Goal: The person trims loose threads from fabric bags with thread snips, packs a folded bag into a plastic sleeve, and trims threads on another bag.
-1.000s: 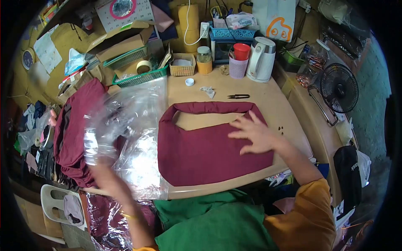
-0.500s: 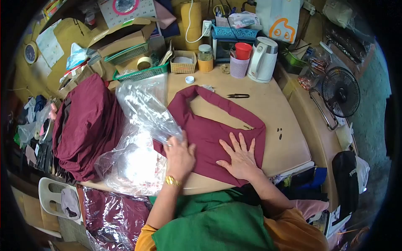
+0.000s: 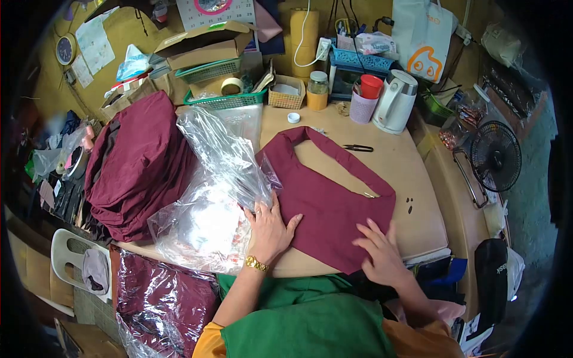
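A maroon fabric shoulder bag [image 3: 325, 218] lies flat on the table, its strap looping toward the back and a small bit of metal showing near its right corner. Spread at the bag's left edge, my left hand [image 3: 270, 231] has its fingertips on the clear plastic bags [image 3: 224, 158] and its thumb by the maroon cloth. My right hand [image 3: 382, 253] is at the bag's lower right corner, fingers apart and slightly bent; whether it touches the fabric I cannot tell. A gold watch [image 3: 256, 263] is on my left wrist.
Piled maroon bags [image 3: 134, 164] stand at the left. Black thread snips [image 3: 358, 148] and a white cap [image 3: 293, 118] lie behind the bag. A kettle [image 3: 397, 101], a purple cup [image 3: 362, 107] and a jar [image 3: 317, 90] line the back. A fan [image 3: 495, 156] stands right.
My right hand has moved from flat on the bag's middle to its lower right corner. My left hand has its fingers more stretched out beside the plastic. The camera view has shifted.
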